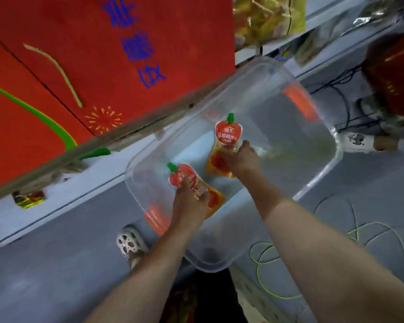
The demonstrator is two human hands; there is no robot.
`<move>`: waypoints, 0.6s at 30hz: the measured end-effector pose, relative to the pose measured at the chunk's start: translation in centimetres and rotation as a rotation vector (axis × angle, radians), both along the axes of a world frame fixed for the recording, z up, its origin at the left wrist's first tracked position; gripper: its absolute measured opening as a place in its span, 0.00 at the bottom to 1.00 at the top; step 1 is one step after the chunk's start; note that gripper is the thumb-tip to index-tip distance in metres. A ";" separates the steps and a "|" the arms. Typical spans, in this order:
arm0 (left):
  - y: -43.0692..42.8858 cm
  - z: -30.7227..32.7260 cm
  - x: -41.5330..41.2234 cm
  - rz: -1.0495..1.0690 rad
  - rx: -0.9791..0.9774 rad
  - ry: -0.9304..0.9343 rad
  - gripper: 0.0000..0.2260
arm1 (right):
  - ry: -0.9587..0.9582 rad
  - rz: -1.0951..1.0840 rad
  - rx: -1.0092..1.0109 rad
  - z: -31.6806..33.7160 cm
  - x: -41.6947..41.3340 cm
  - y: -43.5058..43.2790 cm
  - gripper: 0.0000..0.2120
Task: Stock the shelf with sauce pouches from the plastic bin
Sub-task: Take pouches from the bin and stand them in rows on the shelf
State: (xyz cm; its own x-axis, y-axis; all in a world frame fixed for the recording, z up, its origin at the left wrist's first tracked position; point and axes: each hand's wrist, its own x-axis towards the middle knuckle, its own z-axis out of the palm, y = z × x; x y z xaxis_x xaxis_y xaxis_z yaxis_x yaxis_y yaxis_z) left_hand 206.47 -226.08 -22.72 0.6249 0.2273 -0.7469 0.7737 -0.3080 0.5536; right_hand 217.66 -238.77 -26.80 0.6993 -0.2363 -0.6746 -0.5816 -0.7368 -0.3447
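Observation:
A clear plastic bin (313,127) with orange handle clips sits on the grey floor below me. Inside it are two tomato sauce pouches with green caps. My left hand (190,201) reaches into the bin and grips the nearer pouch (184,177) by its lower half. My right hand (241,157) grips the farther pouch (228,134) at its lower part. Both pouches point their caps away from me. The shelf (56,201) runs along the left, with a pale lower board and a red banner above it.
A red banner (79,66) with blue writing hangs over the shelf at upper left. Snack bags (266,17) sit on a shelf at the top. Green and dark cables (278,264) lie on the floor at right. My shoe (130,243) stands beside the bin; another shoe (357,142) is at right.

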 end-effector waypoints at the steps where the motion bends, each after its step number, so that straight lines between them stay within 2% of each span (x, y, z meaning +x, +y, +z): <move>1: -0.7 -1.7 0.4 0.047 0.052 0.063 0.23 | -0.001 -0.022 -0.005 -1.3 0.8 0.1 0.28; 6: -3.0 -7.5 2.1 0.471 0.199 0.350 0.33 | -0.061 0.066 -0.073 -5.3 2.5 0.1 0.45; 8: -3.4 -8.6 2.9 0.539 0.278 0.408 0.34 | -0.066 0.072 -0.051 -5.9 3.1 -0.3 0.46; 12: -4.5 -9.8 3.4 0.570 0.339 0.303 0.35 | -0.031 0.018 -0.001 -6.2 3.7 -1.5 0.40; 15: -4.7 -9.8 3.5 0.508 0.360 0.235 0.30 | 0.034 -0.012 0.049 -5.9 4.4 -2.2 0.31; 18: -4.4 -9.0 3.6 0.389 0.372 0.171 0.24 | 0.067 -0.039 0.153 -4.9 4.8 -3.0 0.29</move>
State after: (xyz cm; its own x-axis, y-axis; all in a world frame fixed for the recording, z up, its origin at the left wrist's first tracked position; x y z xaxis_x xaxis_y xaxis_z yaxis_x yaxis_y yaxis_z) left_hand 210.11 -230.46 -31.76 0.3194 0.6840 -0.6558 0.9385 -0.1328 0.3186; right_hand 222.47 -241.73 -31.73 0.6439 -0.1533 -0.7496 -0.6342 -0.6549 -0.4109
